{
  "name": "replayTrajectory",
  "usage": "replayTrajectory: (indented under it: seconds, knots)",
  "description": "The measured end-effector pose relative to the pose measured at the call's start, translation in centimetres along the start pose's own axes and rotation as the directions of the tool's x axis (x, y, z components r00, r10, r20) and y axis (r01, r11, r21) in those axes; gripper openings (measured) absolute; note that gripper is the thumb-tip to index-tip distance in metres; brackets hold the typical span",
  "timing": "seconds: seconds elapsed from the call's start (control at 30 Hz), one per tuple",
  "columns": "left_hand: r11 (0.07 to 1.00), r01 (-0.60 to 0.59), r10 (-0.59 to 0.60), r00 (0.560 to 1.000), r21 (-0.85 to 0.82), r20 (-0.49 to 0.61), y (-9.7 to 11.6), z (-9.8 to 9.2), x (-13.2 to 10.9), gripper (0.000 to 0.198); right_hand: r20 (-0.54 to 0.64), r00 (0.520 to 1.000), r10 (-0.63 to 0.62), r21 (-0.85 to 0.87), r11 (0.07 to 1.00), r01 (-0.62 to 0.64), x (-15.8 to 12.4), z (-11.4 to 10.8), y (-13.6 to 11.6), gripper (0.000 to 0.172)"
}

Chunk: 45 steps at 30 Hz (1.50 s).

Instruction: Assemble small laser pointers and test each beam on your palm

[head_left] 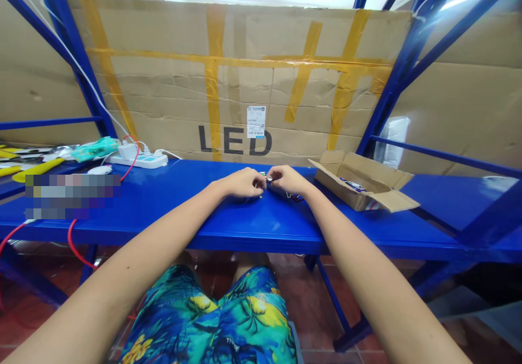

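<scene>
My left hand [244, 183] is over the middle of the blue table [244, 225], its fingers bent together around something small that they mostly hide. Facing it, my right hand [285, 179] pinches a small shiny metal piece [269, 179] between thumb and fingers. The fingertips of both hands almost meet, with bright metal showing in the gap. Below my right hand, small dark and reddish parts [297, 197] lie partly covered on the tabletop. The exact kind of these little parts is too small to make out.
An open cardboard box [377, 202] with small items inside stands at the right. On the left are a white power strip [153, 160], a red cable [132, 162] and yellow-handled tools [38, 170]. A large cardboard panel marked LED [171, 92] rises behind, between blue rack posts.
</scene>
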State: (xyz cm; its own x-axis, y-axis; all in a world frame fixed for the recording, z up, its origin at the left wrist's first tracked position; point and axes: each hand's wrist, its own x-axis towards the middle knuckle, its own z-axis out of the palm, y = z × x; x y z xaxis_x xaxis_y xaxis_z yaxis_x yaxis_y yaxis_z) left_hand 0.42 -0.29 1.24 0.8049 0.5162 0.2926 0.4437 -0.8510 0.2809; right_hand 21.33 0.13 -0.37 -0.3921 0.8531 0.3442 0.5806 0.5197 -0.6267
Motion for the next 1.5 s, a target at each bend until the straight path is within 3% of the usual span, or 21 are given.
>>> replayTrajectory:
  seconds: [0.1,0.27,0.37,0.47,0.57,0.8,0.93,1.0,1.07,1.13,1.27,1.37,1.5]
  knots:
    - [0.998,0.006,0.0,0.993,-0.055,0.114,-0.4,0.1,0.2,0.022,0.007,1.0,0.016,0.014,1.0,-0.016,0.0,0.1,0.1,0.019]
    - [0.995,0.092,-0.084,0.986,-0.047,0.143,-0.7,0.4,0.4,0.013,0.01,1.0,0.027,0.003,1.0,-0.027,-0.1,0.1,-0.2,0.02]
    - [0.992,0.127,-0.125,0.989,-0.024,0.084,-0.6,0.4,0.3,0.009,0.018,0.999,0.032,0.004,0.999,-0.032,-0.3,0.1,-0.4,0.02]
    - [0.997,0.075,-0.077,0.993,-0.025,-0.088,-0.3,0.3,0.4,0.009,0.031,0.999,0.04,0.028,0.999,-0.041,-0.4,0.1,-0.7,0.02]
    - [0.999,-0.001,-0.007,0.97,-0.034,-0.244,0.0,0.3,0.6,0.01,0.049,0.998,0.047,0.071,0.996,-0.05,-0.4,0.2,-0.9,0.017]
    - [0.998,-0.046,0.037,0.976,-0.037,-0.215,0.1,0.9,0.7,0.013,0.057,0.998,0.033,0.102,0.994,-0.038,-0.4,0.3,-1.1,0.014]
    - [0.999,-0.039,0.031,0.976,-0.034,-0.217,-0.1,-0.1,0.3,0.017,0.062,0.996,0.064,0.104,0.992,-0.07,-0.4,0.3,-0.9,0.018]
    - [0.997,0.024,-0.036,0.986,-0.076,-0.164,-0.4,-1.1,-0.1,0.017,0.057,0.997,0.061,0.094,0.993,-0.066,-0.3,0.3,-0.8,0.019]
    - [0.991,0.097,-0.094,0.995,-0.093,0.041,-0.7,-2.2,-0.9,0.013,0.05,0.997,0.052,0.087,0.995,-0.056,-0.3,0.3,-0.7,0.018]
    - [0.978,0.193,-0.164,0.949,-0.083,0.27,-1.0,-3.0,-1.7,0.012,0.049,0.997,0.051,0.095,0.994,-0.056,-0.3,0.3,-0.8,0.017]
    - [0.952,0.304,-0.273,0.886,-0.026,0.374,-1.4,-3.7,-2.8,0.013,0.051,0.997,0.056,0.139,0.988,-0.062,-0.3,0.3,-0.9,0.017]
    - [0.947,0.321,-0.297,0.891,-0.014,0.344,-1.6,-3.5,-2.7,0.008,0.047,0.998,0.049,0.141,0.989,-0.055,-0.2,0.3,-0.8,0.015]
    - [0.968,0.25,-0.248,0.966,-0.03,0.077,-1.8,-2.5,-1.8,0.007,0.048,0.998,0.044,0.16,0.986,-0.051,-0.3,0.4,-0.8,0.014]
